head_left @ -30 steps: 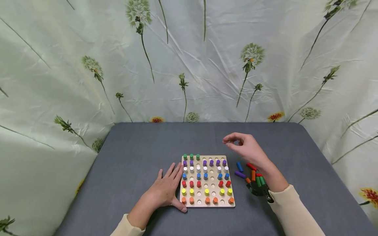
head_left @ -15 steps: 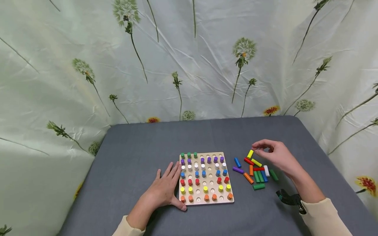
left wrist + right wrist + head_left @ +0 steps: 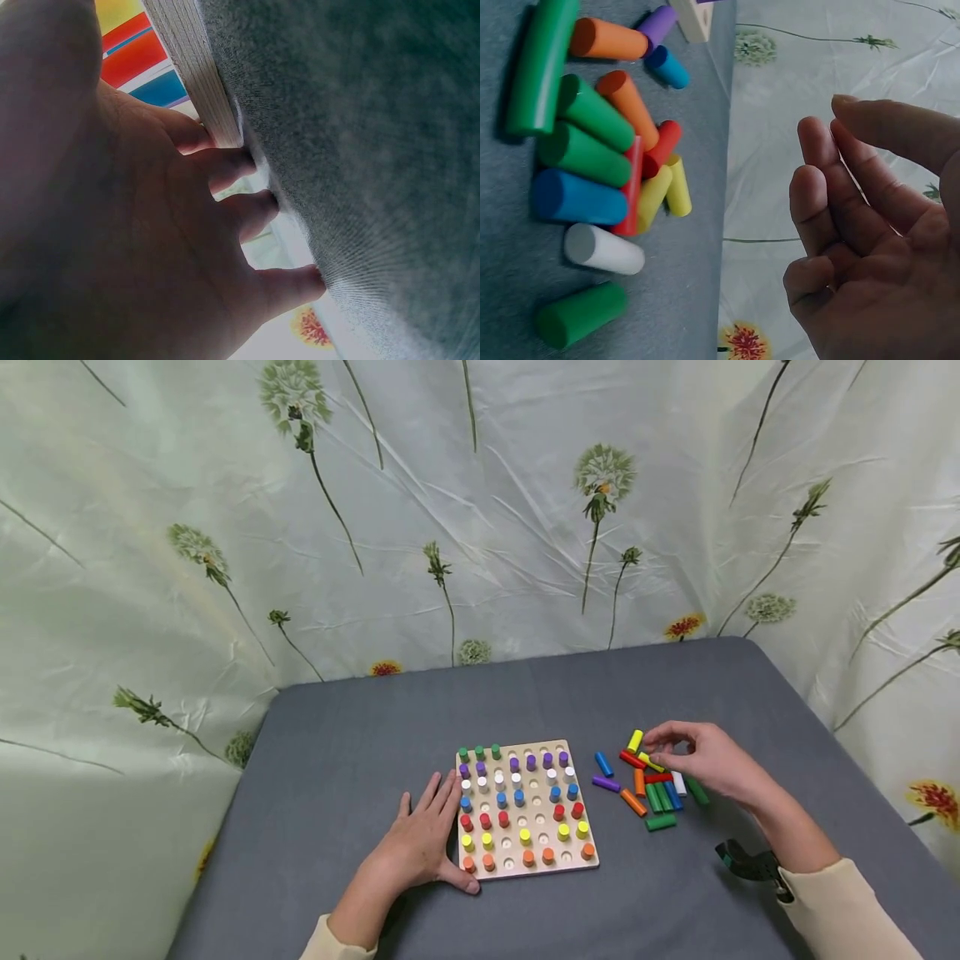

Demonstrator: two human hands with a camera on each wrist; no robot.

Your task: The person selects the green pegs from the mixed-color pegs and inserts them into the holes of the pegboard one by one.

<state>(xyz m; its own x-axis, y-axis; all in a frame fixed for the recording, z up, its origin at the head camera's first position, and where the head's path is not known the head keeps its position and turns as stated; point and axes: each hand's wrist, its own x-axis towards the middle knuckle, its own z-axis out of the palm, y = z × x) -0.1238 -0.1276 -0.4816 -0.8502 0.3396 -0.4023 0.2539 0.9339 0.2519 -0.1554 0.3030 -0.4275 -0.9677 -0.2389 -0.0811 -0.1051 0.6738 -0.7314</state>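
A square wooden pegboard (image 3: 540, 871) lies on the grey table, with rows of coloured pegs standing in its holes and several holes bare. My left hand (image 3: 423, 847) rests spread along the board's left side, fingertips at the edge and thumb by the near corner. In the left wrist view those fingers press down beside the board's wooden edge (image 3: 199, 71). Over the loose pegs at the right hovers my right hand (image 3: 701, 756), fingers loosely bent and holding nothing. Nearest its fingertips lie two yellow pegs (image 3: 636, 741) and a red peg (image 3: 632, 759).
Loose pegs lie in a cluster right of the board: a white peg (image 3: 604, 249), a purple peg (image 3: 606, 783), blue, orange and several green pegs (image 3: 661, 822). A flower-patterned cloth (image 3: 510, 527) hangs behind the table's far edge.
My right hand has moved right, from beside the board's far corner to over the loose pegs, which it partly hid before. The left hand stays at the board. The head view has shifted slightly.
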